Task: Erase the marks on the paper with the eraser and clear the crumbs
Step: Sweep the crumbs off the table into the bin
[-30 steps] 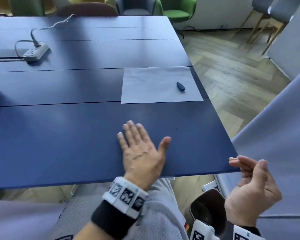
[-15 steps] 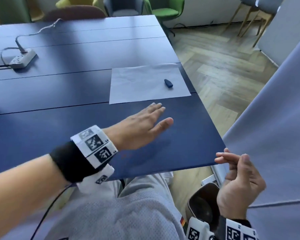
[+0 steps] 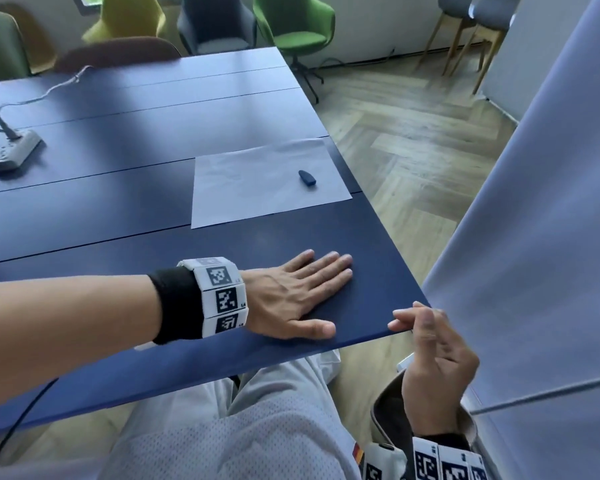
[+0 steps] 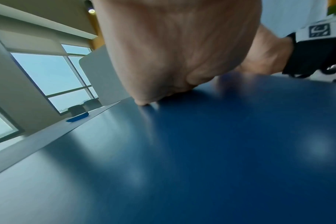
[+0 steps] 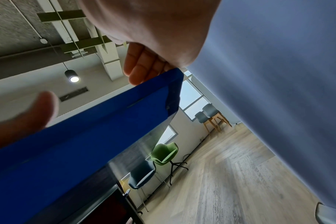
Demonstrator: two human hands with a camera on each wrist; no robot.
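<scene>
A white paper (image 3: 257, 181) lies on the dark blue table (image 3: 118, 140) near its right edge. A small dark blue eraser (image 3: 307, 177) rests on the paper's right part. My left hand (image 3: 312, 292) lies flat on the table close to the front right corner, fingers straight and pointing right, well short of the paper. My right hand (image 3: 430, 344) hovers cupped, palm up, against that corner's edge and holds nothing. The left wrist view shows the eraser (image 4: 78, 118) on the paper (image 4: 38, 139) far off. The right wrist view shows my fingers (image 5: 142, 63) at the table corner (image 5: 173, 94).
A power strip (image 3: 11, 152) with its cable sits at the table's far left. A grey partition (image 3: 534, 237) stands close on the right. Chairs, one of them green (image 3: 295, 26), line the far wall. Wooden floor lies beyond the table's right edge.
My left hand has swept across the table from the front middle toward the front right corner and now lies flat there. The right hand has stayed cupped at the corner.
</scene>
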